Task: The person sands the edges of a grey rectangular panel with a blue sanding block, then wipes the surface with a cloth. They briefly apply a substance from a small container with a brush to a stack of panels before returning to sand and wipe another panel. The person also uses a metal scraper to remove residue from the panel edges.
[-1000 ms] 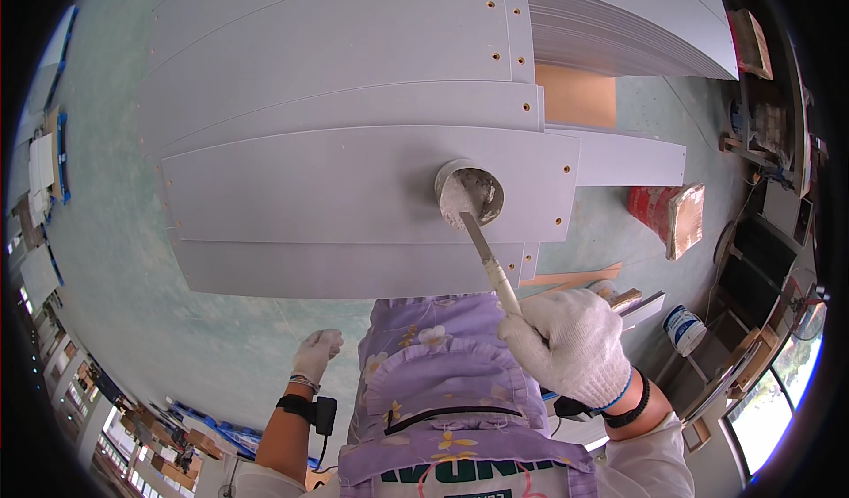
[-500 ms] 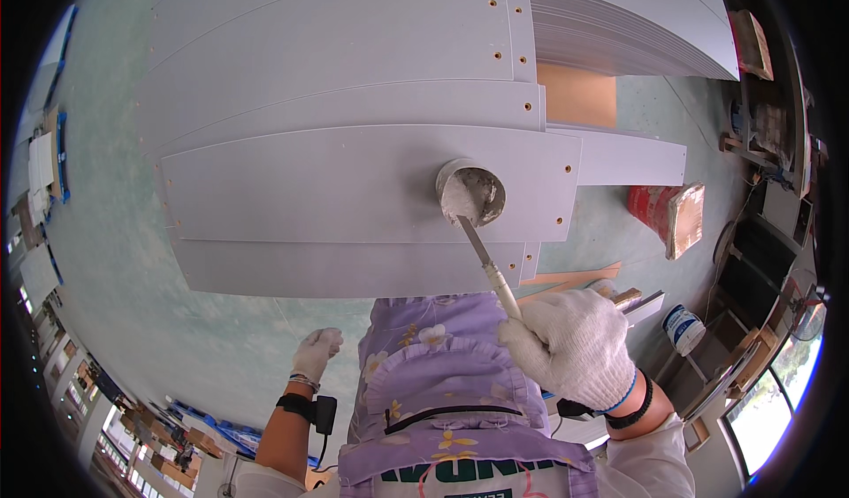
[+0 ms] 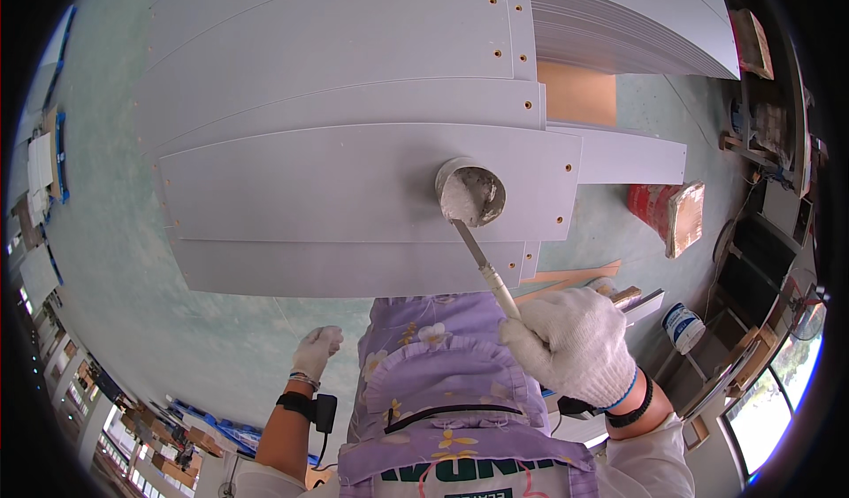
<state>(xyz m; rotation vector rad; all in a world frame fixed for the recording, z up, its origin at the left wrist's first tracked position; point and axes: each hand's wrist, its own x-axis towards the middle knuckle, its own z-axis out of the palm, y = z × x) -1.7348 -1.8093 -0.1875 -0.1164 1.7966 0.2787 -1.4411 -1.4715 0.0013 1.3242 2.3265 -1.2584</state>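
My right hand [image 3: 575, 343], in a white knitted glove, is closed round the pale handle of a putty knife [image 3: 482, 264]. The knife's narrow metal blade points up and left, its tip at the near rim of a round tub [image 3: 445, 180]. Pale grey paste [image 3: 467, 195] coats the tub's inside. This tub stands on a long grey panel [image 3: 301, 184], which overlaps other grey panels and has brass-coloured inserts in holes near its right end. My left hand [image 3: 317, 352], gloved too, hangs at the left of my purple apron with its fingers curled in, holding nothing visible.
More grey panels [image 3: 336, 29] lie beyond, with a tall stack [image 3: 619, 29] at the far right. On the floor to the right are a red bucket [image 3: 650, 208], a white-and-blue bucket [image 3: 684, 328] and wood strips [image 3: 579, 275]. Shelving lines the right side.
The putty knife's tip has shifted slightly left and down, from just inside the tub's near rim to its outer edge. My left hand and the tub stay put.
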